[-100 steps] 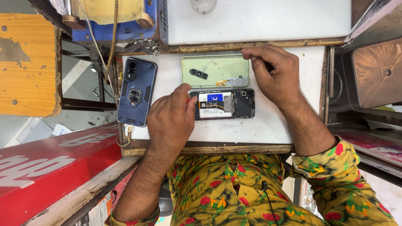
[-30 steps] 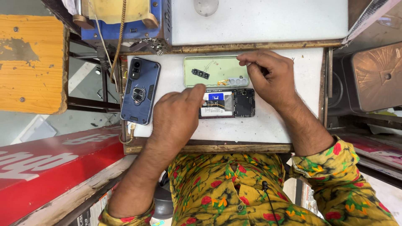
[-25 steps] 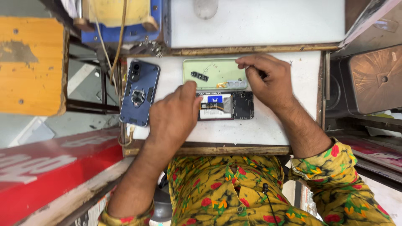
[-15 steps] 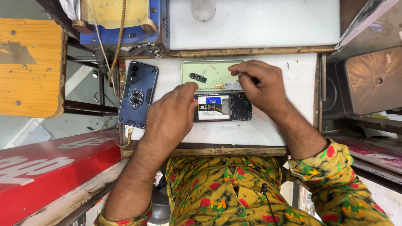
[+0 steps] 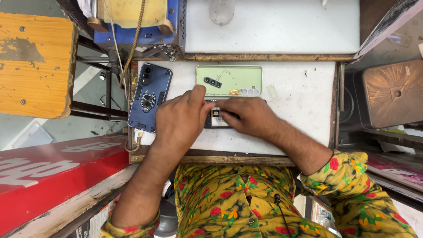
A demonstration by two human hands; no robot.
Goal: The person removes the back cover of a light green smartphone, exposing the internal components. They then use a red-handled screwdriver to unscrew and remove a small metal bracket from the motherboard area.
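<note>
White and scuffed, the small worktable filled the middle of the view, with a raised white shelf behind it at 12 o'clock. Near the table's centre lay the opened phone, its dark body almost wholly covered by both hands, so only a patch of its inner parts showed between them.

From 7 o'clock, the left hand lay over the phone's left end, fingers pressed together and bent, the thumb stretched up toward 12 o'clock along the phone's top edge. From 4 o'clock, the right hand covered the phone's right end, fingers close together and pointing toward 9 o'clock, their tips on the phone just beside the left hand. Whether either hand pinched a small part could not be told.

Just beyond the phone at 12 o'clock lay a pale green back cover, inner side up, with a dark camera strip on it. At 9 o'clock from the phone a blue rugged phone case lay tilted at the table's left edge. Farther out at 10 o'clock stood a worn yellow wooden stool, at 8 o'clock a red board, and at 3 o'clock a brown metal stool seat. Below, at 6 o'clock, showed the person's yellow floral shirt.
</note>
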